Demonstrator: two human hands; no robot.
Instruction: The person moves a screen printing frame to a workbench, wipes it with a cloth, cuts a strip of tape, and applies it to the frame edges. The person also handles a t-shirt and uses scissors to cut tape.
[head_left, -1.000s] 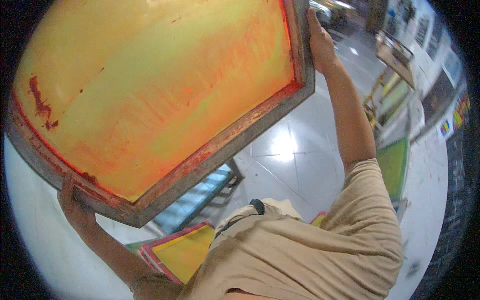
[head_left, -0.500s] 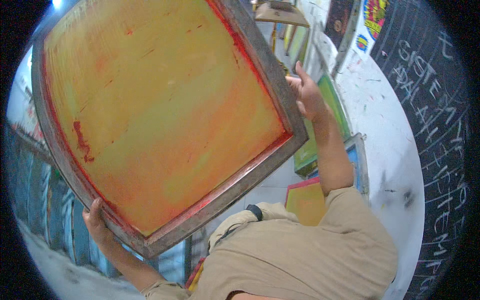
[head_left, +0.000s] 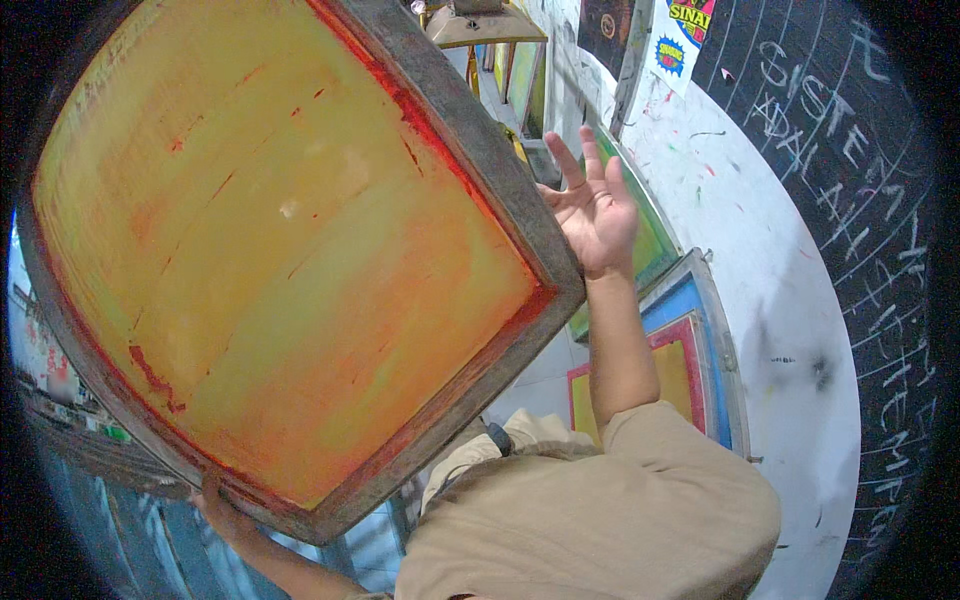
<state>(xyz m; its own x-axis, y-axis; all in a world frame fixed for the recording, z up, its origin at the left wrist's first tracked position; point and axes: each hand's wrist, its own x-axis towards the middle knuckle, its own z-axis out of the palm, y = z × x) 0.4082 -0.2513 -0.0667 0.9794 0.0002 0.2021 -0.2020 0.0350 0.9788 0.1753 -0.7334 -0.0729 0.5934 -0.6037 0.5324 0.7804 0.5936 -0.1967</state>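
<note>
The screen point(head_left: 280, 250), a yellow sheet smeared with red inside a grey rim point(head_left: 450, 400), is held up slantwise in front of the person, its nearest corner pointing down above the shirt point(head_left: 590, 510). The left hand point(head_left: 218, 512) is closed on the lower left edge; most of its fingers are out of sight behind the rim. It probably bears much of the weight, being low on the edge.

The right hand point(head_left: 597, 222) is open, palm showing and fingers spread, beside the right edge; it grips nothing that I can see (whether its thumb side touches the rim, I cannot tell). Held so, it may be there to steady the screen.

Beyond the right arm, a green panel point(head_left: 655, 258), a blue panel point(head_left: 665, 312) and a red-edged panel point(head_left: 675, 375) stand tilted near the white wall point(head_left: 790, 300), presumably leaned there to save floor space.
</note>
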